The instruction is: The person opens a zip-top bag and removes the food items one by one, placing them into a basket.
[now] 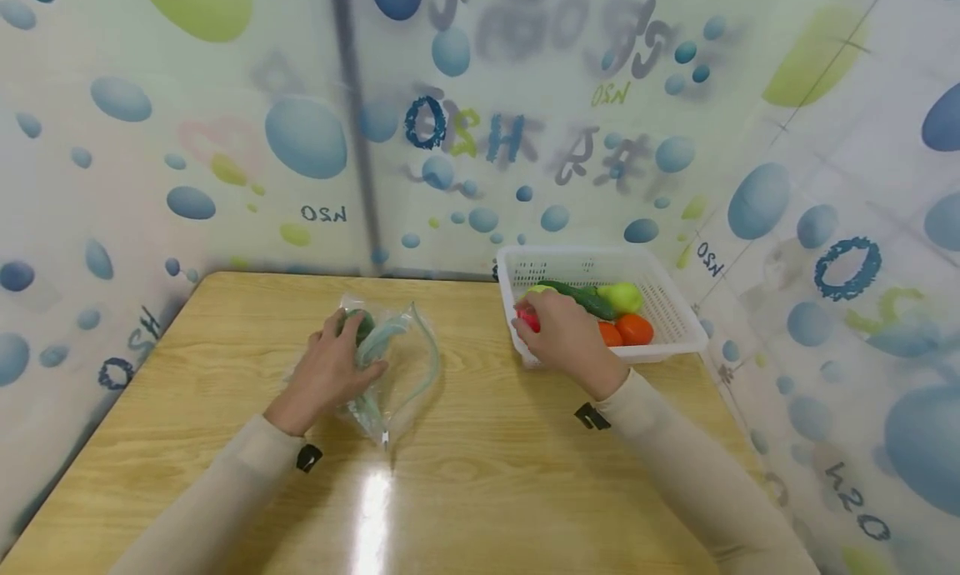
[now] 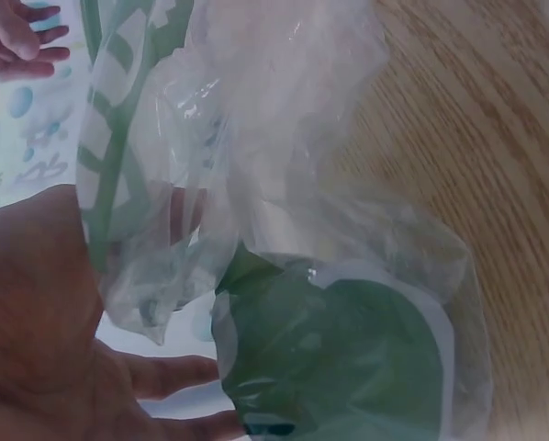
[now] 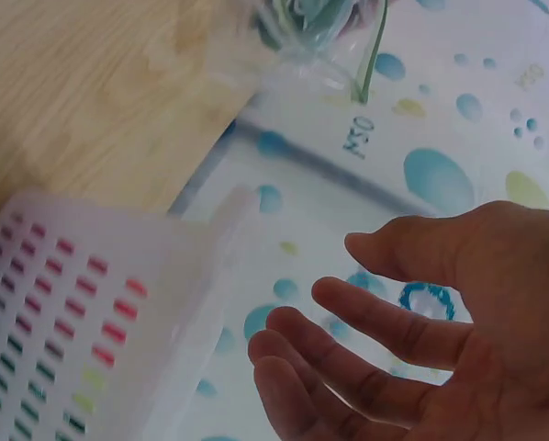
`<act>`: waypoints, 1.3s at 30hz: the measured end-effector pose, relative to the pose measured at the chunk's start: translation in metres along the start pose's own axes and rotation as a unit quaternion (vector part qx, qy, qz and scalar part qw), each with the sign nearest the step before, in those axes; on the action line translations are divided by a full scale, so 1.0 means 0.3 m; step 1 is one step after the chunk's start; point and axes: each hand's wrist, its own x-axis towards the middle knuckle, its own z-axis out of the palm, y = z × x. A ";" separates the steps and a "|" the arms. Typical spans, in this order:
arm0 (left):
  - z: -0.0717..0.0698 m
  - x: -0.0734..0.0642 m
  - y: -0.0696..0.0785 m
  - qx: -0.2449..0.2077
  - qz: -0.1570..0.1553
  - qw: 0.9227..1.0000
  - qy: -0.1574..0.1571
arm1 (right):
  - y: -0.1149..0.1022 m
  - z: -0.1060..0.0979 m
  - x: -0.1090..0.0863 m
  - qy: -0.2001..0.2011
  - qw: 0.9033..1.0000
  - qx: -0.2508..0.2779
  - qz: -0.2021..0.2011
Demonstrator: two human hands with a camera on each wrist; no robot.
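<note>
A clear plastic bag [image 1: 408, 367] with pale green edging lies on the left part of the table. My left hand [image 1: 326, 371] is at its left side, fingers reaching over a dark green patch [image 1: 363, 325] of the bag. In the left wrist view, straight fingers touch the green part of the bag [image 2: 339, 349], and clear film covers part of the thumb. My right hand [image 1: 566, 337] hangs over the left front rim of a white basket [image 1: 675, 317], overlapping a red item [image 1: 529, 318]. In the right wrist view its fingers [image 3: 385, 326] are spread and hold nothing.
Inside the basket are a cucumber [image 1: 588, 300], a green round fruit [image 1: 621, 297] and orange-red round ones like the tomato [image 1: 635, 329]. The wooden table [image 1: 480, 492] ends at a patterned wall covering [image 1: 300, 208] behind and on the right.
</note>
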 end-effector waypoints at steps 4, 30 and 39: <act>-0.003 0.003 0.000 -0.001 -0.004 1.000 -0.010 | -0.060 0.034 -0.017 0.006 0.999 0.008 -0.032; -0.029 0.022 0.011 0.011 -0.018 1.000 -0.016 | -0.314 0.402 0.062 -0.127 0.951 0.021 -0.283; -0.047 0.026 0.001 -0.012 -0.003 0.999 -0.041 | -0.298 0.410 0.094 -0.130 0.967 0.017 -0.217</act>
